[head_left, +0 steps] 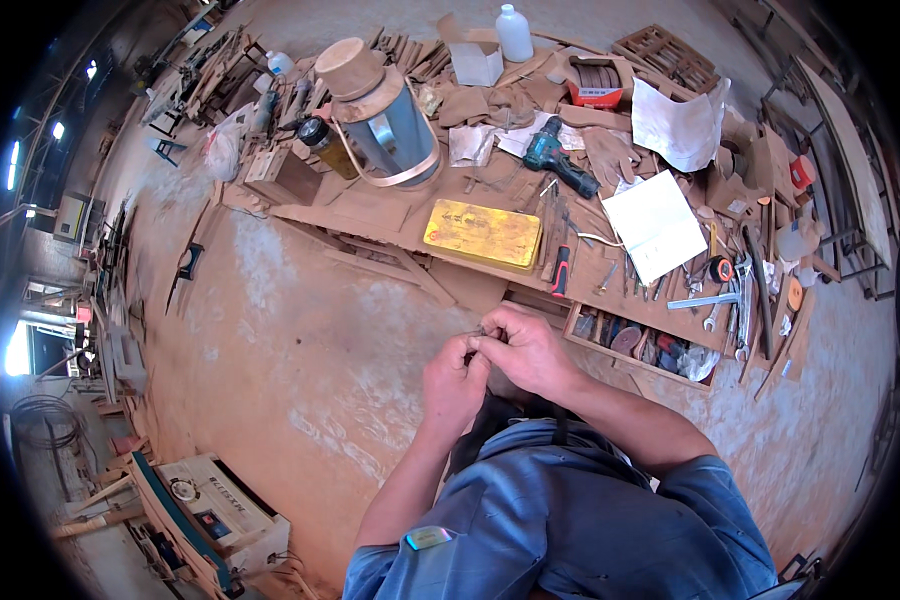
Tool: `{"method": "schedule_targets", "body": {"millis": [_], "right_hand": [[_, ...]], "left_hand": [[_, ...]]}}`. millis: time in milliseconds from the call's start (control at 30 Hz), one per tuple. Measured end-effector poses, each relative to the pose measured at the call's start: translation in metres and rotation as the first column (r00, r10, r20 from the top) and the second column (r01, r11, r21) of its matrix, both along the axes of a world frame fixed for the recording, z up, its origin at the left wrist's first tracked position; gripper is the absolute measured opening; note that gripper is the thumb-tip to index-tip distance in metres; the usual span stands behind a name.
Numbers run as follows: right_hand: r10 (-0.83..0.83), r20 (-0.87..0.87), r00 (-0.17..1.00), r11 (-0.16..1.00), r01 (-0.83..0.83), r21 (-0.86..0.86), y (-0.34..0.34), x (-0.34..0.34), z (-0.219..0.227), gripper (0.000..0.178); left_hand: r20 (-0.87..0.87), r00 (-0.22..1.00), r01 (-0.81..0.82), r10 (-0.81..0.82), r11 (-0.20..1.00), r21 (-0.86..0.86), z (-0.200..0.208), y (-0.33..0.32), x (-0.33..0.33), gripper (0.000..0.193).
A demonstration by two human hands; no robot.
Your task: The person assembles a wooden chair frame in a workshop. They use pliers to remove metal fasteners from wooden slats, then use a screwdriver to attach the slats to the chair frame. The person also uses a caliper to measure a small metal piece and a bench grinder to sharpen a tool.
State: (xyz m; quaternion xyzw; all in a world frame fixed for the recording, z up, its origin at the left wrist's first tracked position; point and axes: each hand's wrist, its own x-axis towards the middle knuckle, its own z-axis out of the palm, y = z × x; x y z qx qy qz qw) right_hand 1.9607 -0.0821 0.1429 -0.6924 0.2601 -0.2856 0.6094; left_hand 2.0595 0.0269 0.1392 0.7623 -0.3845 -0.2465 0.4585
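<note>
My left hand (454, 384) and my right hand (526, 352) meet in front of my body, over the floor just short of the workbench. Fingers and thumbs of both are pinched together, tip to tip. Something small and dark shows between them, too small to name. Closest to the hands on the bench lie a yellow flat tin box (482, 233) and a red-and-black handled tool (561, 271). Below the bench edge a drawer (582, 336) stands pulled out, with discs and small tools inside.
A cordless drill (560, 158), a white booklet (654, 226), a large blue jug (390, 135), a tape measure (721, 268), a caliper (705, 300) and wrenches crowd the dusty workbench (360, 208). A beige machine (210, 500) stands on the floor at lower left.
</note>
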Motion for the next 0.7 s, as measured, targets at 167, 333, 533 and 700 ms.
{"method": "schedule_targets", "body": {"millis": [167,333,533,700], "right_hand": [[0.006,-0.008,1.0,1.0,-0.006,-0.006,0.014,0.015,0.005,0.017],[0.014,-0.008,1.0,1.0,-0.014,-0.015,0.024,0.027,0.002,0.019],[0.013,-0.024,1.0,0.999,-0.014,-0.04,0.031,0.032,0.002,0.019],[0.01,-0.02,1.0,1.0,-0.01,-0.021,0.034,0.029,-0.001,0.019]], "left_hand": [[-0.027,1.0,0.001,-0.001,1.0,0.005,0.003,0.015,0.014,0.014],[-0.054,0.999,-0.009,0.007,0.999,-0.04,0.004,0.025,0.024,0.014],[-0.043,0.999,-0.004,0.002,0.999,-0.046,0.004,0.033,0.029,0.013],[-0.089,0.996,0.012,-0.018,0.998,-0.064,-0.001,0.034,0.027,0.011]]}}
